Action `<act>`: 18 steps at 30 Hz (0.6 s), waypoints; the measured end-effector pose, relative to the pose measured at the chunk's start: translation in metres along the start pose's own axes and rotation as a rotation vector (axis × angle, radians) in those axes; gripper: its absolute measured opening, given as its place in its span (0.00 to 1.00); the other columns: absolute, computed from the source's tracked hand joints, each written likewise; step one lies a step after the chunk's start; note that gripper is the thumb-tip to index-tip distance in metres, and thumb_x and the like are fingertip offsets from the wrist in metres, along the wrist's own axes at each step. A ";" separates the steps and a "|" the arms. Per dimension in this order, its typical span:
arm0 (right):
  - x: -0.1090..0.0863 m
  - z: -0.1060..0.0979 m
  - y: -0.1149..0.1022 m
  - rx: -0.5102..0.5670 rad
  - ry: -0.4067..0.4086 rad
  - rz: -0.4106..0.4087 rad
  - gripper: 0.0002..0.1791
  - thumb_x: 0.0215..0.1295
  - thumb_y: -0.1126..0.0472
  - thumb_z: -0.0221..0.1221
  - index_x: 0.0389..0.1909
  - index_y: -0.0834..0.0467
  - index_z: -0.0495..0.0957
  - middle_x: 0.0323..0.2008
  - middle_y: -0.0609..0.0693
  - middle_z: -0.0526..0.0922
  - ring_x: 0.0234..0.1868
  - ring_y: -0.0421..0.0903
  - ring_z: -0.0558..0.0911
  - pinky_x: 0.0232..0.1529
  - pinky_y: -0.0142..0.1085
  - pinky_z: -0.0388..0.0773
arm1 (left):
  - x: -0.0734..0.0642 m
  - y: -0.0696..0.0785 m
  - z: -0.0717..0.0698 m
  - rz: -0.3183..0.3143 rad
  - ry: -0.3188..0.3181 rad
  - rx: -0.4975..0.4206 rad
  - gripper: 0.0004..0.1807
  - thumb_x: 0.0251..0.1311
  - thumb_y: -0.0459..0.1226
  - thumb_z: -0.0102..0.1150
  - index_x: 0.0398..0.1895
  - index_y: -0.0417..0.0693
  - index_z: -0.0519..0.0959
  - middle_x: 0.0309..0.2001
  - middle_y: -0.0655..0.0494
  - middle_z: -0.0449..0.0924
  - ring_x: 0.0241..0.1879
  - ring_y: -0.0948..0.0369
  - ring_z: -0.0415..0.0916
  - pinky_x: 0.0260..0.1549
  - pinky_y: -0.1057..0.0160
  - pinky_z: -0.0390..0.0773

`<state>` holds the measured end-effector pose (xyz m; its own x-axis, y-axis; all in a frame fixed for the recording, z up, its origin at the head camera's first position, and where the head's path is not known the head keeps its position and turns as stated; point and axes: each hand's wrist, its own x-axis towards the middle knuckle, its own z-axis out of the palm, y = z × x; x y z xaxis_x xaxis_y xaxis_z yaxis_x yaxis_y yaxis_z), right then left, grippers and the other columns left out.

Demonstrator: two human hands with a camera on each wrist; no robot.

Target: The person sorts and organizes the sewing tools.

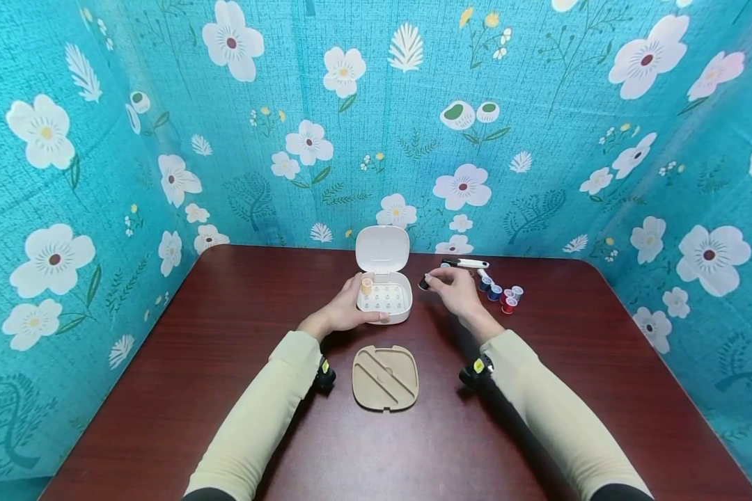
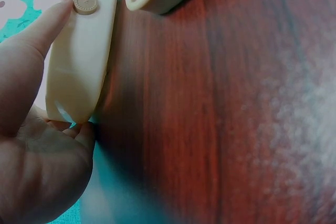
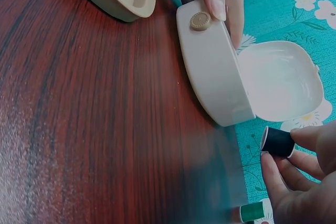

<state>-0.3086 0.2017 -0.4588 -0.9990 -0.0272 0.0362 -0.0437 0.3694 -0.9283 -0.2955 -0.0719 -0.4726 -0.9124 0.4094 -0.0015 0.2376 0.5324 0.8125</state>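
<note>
A white sewing box (image 1: 402, 314) stands with its lid (image 1: 382, 250) raised, and a peach thread spool (image 1: 366, 287) sits in its back left corner among rows of small pegs. Along the box's left side my left hand (image 1: 345, 307) grips it, thumb across the front near a round gold button (image 2: 85, 3). To the right of the box, my right hand (image 1: 457, 292) pinches a black thread spool (image 3: 278, 142) between thumb and fingers. That spool is held off to the side of the box, near its right wall.
Blue spools (image 1: 494, 293), a red spool (image 1: 509, 305) and several others cluster right of my right hand. A white-and-black handled tool (image 1: 470, 264) lies behind them. In the right wrist view a green spool (image 3: 252, 212) shows. Nearer me lies a tan tray (image 1: 385, 400) with diagonal ridges.
</note>
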 end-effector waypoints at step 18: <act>0.002 0.013 -0.002 -0.022 -0.018 -0.022 0.14 0.75 0.60 0.60 0.52 0.66 0.83 0.46 0.62 0.85 0.49 0.60 0.86 0.50 0.43 0.80 | 0.000 -0.001 0.000 0.000 -0.001 0.010 0.58 0.54 0.48 0.78 0.80 0.46 0.49 0.73 0.41 0.55 0.70 0.47 0.57 0.69 0.48 0.60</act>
<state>-0.3107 0.1889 -0.4621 -0.9974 -0.0520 0.0497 -0.0660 0.3887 -0.9190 -0.2962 -0.0726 -0.4738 -0.9119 0.4104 -0.0018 0.2413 0.5397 0.8065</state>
